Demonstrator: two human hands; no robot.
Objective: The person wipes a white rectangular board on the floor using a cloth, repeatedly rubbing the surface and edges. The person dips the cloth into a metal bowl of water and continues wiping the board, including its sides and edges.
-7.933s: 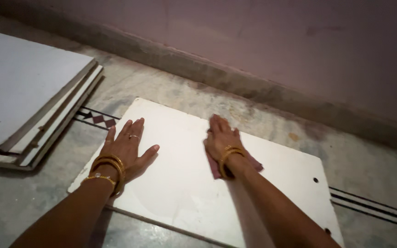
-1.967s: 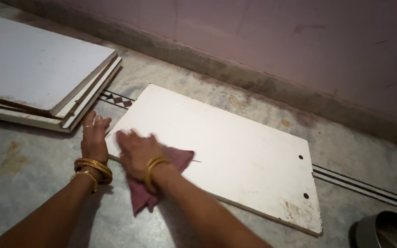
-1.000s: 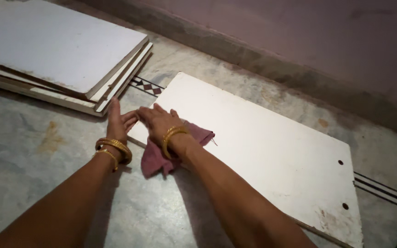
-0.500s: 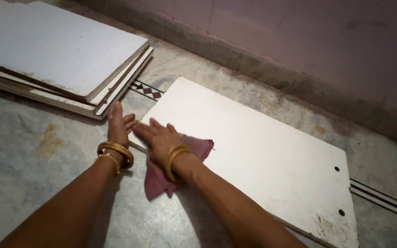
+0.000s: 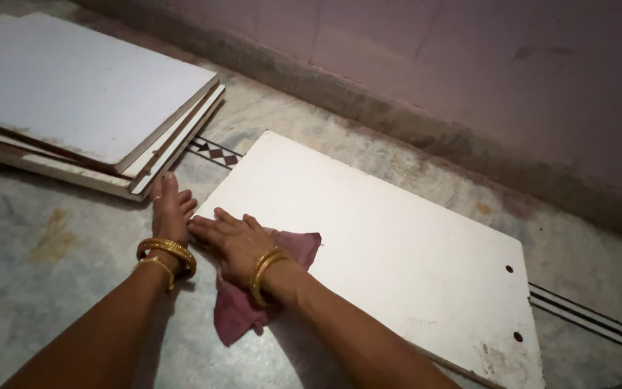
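Here the right hand (image 5: 235, 241) presses flat, fingers spread, on the maroon cloth (image 5: 242, 313); the left hand (image 5: 169, 210) lies open beside it.

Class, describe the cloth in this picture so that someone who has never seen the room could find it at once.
Start at the white board lying flat on the floor by the pink wall. At its near left corner, the right hand presses on a cloth. It is the only soft, dull-pink thing here, crumpled and half hanging off the board onto the floor.

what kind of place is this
Probably a room in a home, worked at floor level: a mottled stone floor with an inlaid border strip, a pink plastered wall, and white laminate boards stacked by the one being wiped.
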